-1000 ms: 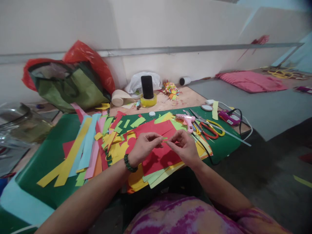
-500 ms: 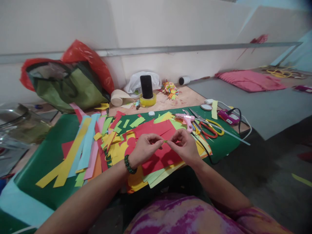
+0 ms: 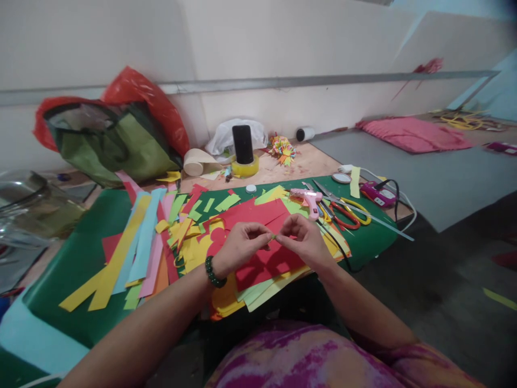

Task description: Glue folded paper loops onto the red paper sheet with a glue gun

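Observation:
My left hand (image 3: 245, 245) and my right hand (image 3: 304, 241) meet fingertip to fingertip over a red paper sheet (image 3: 264, 269). Between them they pinch a tiny piece of green paper (image 3: 274, 236), mostly covered by the fingers. Yellow paper (image 3: 194, 253) and small cut scraps lie left of my left hand. Beyond my right hand are a pink glue gun (image 3: 307, 201) and scissors with red handles (image 3: 346, 215) and yellow handles (image 3: 357, 211). Pale green sheets (image 3: 258, 297) stick out from under the red one.
Long coloured paper strips (image 3: 141, 253) lie at left on the green mat (image 3: 52, 285). Behind stand a phone (image 3: 243, 144) in a yellow tape roll (image 3: 245, 168), a paper flower (image 3: 285, 151) and a green bag (image 3: 113, 145). A purple power socket (image 3: 378, 194) sits at right.
The green paper piece has turned slightly between my fingertips and looks shorter. Both hands stay in nearly the same place.

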Available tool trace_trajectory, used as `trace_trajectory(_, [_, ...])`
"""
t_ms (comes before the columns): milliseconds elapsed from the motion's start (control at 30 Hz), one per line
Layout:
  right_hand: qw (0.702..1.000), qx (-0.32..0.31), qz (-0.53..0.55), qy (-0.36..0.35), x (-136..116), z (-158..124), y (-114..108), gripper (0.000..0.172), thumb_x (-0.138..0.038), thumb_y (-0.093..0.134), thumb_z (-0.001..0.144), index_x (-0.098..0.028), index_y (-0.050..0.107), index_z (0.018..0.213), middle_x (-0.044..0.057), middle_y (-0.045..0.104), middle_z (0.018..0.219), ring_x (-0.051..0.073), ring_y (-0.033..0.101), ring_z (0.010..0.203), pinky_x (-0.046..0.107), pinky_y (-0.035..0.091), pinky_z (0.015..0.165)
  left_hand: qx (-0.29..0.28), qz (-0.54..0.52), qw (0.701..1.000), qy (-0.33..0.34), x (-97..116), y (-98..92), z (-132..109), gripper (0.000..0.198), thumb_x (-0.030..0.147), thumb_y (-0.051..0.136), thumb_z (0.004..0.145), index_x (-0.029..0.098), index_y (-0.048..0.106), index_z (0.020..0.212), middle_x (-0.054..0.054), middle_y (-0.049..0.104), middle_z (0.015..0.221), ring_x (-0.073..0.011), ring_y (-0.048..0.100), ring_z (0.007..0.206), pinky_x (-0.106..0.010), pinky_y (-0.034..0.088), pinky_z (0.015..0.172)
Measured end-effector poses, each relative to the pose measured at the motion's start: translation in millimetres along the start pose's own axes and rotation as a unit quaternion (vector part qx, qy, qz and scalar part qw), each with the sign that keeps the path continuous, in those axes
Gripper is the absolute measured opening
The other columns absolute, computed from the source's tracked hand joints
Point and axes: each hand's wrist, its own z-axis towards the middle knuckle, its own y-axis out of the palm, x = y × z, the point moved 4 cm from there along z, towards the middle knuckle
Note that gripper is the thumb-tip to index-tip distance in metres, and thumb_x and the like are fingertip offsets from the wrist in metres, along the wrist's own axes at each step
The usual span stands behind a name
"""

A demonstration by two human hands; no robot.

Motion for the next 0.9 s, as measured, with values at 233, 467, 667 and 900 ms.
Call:
trace_trajectory(233, [1.000, 0.006, 0.016, 0.001, 1.0, 1.3, 0.8, 0.030, -0.032, 0.076, 0.063, -0.021, 0.050, 0.074, -0.004, 0.058, 0.064, 0.012, 0.057, 0.061, 0.024, 0.045, 0.056, -0.012, 0.006, 0.999, -0.047, -3.0, 1.7, 0.3, 0.031, 0.045, 0.069, 0.072, 0.015, 0.066, 0.077, -0.002, 0.062, 0.063, -0.0126, 0.057, 0.058, -0.022, 0.045, 0.053])
trace_trajectory(467, [0.997, 0.001, 0.055, 0.048, 1.8, 1.6, -4.0, 0.033, -0.046, 0.071, 0.070, -0.021, 0.053, 0.082, -0.003, 0.063, 0.068, 0.012, 0.062, 0.058, 0.026, 0.049, 0.057, 0.000, -0.036, 0.998, -0.045, -3.3, -1.5, 3.5, 0.024, 0.038, 0.071, 0.070, 0.014, 0.064, 0.071, -0.001, 0.062, 0.064, -0.0113, 0.057, 0.058, -0.022, 0.045, 0.056])
trace_trajectory(667, [0.997, 0.006, 0.053, 0.059, 4.6, 2.9, -2.0, 0.041, -0.042, 0.079, 0.061, -0.021, 0.050, 0.081, -0.004, 0.063, 0.065, 0.013, 0.063, 0.059, 0.026, 0.048, 0.058, -0.013, -0.025, 0.998, -0.055, -4.6, 0.5, 2.2, 0.031, 0.044, 0.071, 0.069, 0.014, 0.065, 0.075, -0.002, 0.062, 0.067, -0.0125, 0.058, 0.061, -0.023, 0.045, 0.056])
trace_trajectory(900, [0.999, 0.037, 0.024, 0.014, 6.2, 6.9, -5.5, 0.038, -0.036, 0.078, 0.060, -0.021, 0.050, 0.081, -0.005, 0.057, 0.065, 0.011, 0.056, 0.060, 0.025, 0.045, 0.058, 0.027, -0.032, 0.997, -0.069, -2.3, -2.7, 2.5, 0.058, 0.070, 0.056, 0.075, 0.013, 0.068, 0.080, -0.007, 0.068, 0.078, -0.0154, 0.062, 0.063, -0.026, 0.048, 0.058])
